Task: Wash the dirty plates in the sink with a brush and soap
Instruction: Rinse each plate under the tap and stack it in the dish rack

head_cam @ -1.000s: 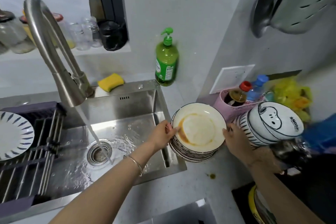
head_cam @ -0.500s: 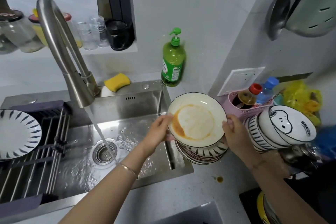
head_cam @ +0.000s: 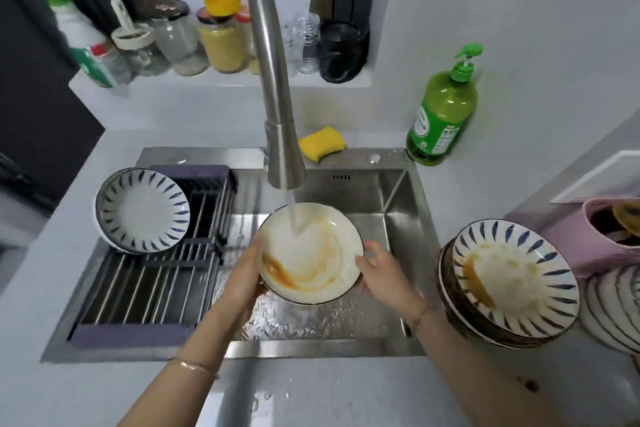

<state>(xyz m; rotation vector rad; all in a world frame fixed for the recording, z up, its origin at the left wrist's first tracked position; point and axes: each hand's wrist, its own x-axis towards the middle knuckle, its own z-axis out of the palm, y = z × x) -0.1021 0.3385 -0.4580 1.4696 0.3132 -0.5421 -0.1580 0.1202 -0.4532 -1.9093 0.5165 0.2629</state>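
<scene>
A white plate [head_cam: 311, 260] with brown sauce smears is held over the steel sink [head_cam: 391, 204], under running water from the tap [head_cam: 277, 135]. My left hand [head_cam: 242, 274] grips its left rim and my right hand [head_cam: 377, 270] grips its right rim. A stack of dirty blue-striped plates [head_cam: 512, 281] stands on the counter to the right of the sink. A green soap pump bottle [head_cam: 443, 114] stands behind the sink's right corner, and a yellow sponge [head_cam: 322, 143] lies by the tap base. No brush can be made out.
One clean striped plate [head_cam: 142, 210] leans on the drying rack [head_cam: 152, 284] across the sink's left half. Jars [head_cam: 221, 38] line the window ledge behind. A pink holder [head_cam: 602, 236] and more striped dishes [head_cam: 613, 308] crowd the right edge.
Both hands lifted the top plate off the stack and carried it left into the sink, under the water stream. The view turned left toward the sink.
</scene>
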